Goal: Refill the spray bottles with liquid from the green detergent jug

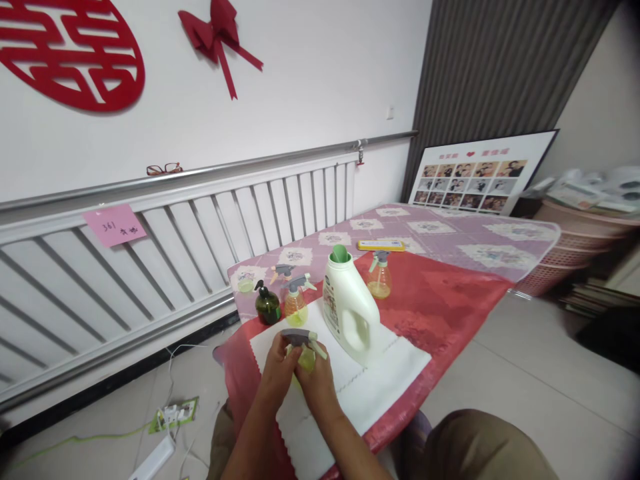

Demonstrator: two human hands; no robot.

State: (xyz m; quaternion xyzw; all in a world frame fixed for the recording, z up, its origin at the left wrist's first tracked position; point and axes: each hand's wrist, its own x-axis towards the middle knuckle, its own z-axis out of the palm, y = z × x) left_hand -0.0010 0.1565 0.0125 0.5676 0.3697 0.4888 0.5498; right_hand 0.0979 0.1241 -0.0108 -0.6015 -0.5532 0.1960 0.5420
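Note:
Both hands meet over the white cloth [403, 350], around a small spray bottle [307, 361] with yellowish liquid and a grey-and-white trigger head. My left hand [277, 365] is closed at the head and neck, its thumb near the collar. Wrapped about the body is my right hand [319, 377], hiding most of it. Just beyond my hands stand a second spray bottle [296, 308] with yellow liquid and a dark green pump bottle [269, 307]. A large white jug [357, 300], a green piece in its mouth, stands upright to the right.
Another spray bottle [380, 280] stands behind the jug on the red cover [450, 287]. A yellow flat case [381, 245] lies farther back. A radiator [260, 207] borders the table; a power strip [154, 459] and cords lie on the floor at left.

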